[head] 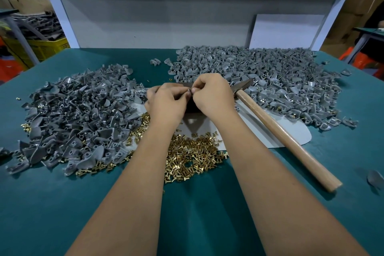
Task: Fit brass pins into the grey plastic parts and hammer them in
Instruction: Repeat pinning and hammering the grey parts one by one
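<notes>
Teal bench (62, 203), grey-part heaps left (76, 118) and far right (259, 72), brass pins (193, 158) near middle; both hands, left hand (166, 104) and right hand (212, 95), pinch something tiny, can't tell what. Cardboard boxes (359, 12) behind.

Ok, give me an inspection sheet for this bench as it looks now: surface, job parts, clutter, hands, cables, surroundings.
Surface: teal table mat, a pale sheet lying on it.
Job's things: left pile of grey plastic parts; right pile of grey plastic parts; brass pins heaped near the wrists; hammer lying unheld, wooden handle toward the person.
Clutter: stray grey part at the right edge.
Hands: left hand and right hand meet fingertip to fingertip, pinching something small; what it is cannot be told.
Cables: nothing seen.
Surroundings: yellow crate, cardboard boxes.
</notes>
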{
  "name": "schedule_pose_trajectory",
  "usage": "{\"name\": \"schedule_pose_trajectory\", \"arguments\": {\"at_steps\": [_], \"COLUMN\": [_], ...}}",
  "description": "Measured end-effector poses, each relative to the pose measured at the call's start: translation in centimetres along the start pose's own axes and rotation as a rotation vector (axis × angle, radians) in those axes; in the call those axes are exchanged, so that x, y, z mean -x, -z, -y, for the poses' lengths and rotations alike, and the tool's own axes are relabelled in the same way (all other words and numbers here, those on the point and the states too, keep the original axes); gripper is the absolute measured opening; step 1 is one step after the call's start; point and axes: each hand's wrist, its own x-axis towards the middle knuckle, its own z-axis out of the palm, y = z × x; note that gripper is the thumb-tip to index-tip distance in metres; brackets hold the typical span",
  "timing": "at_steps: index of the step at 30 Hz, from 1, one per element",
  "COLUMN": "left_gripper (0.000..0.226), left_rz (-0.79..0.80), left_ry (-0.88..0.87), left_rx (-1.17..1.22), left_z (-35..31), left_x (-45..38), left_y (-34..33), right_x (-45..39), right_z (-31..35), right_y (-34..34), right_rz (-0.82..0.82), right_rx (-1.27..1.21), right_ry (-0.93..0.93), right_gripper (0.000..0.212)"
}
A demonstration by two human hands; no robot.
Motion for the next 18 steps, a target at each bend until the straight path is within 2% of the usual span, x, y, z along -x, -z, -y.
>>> {"name": "schedule_pose_trajectory", "arguments": {"at_steps": [11, 18], "left_gripper": [0.015, 0.016], "left_rz": [-0.021, -0.036], "left_ry": [-0.014, -0.018], "left_rx": [0.02, 0.008], "left_z": [-0.03, -0.06], "left_x": [-0.03, 0.04], "left_y": [-0.25, -0.06], "right_x": [0.74, 0.37], "right_z": [0.17, 0.75], "right_y": [-0.36, 0.13], "right_rz": [-0.05, 0.004], "right_rx": [0.054, 0.081], "right_ry": [0.023, 0.001], "right_gripper": [0.016, 0.016]}}
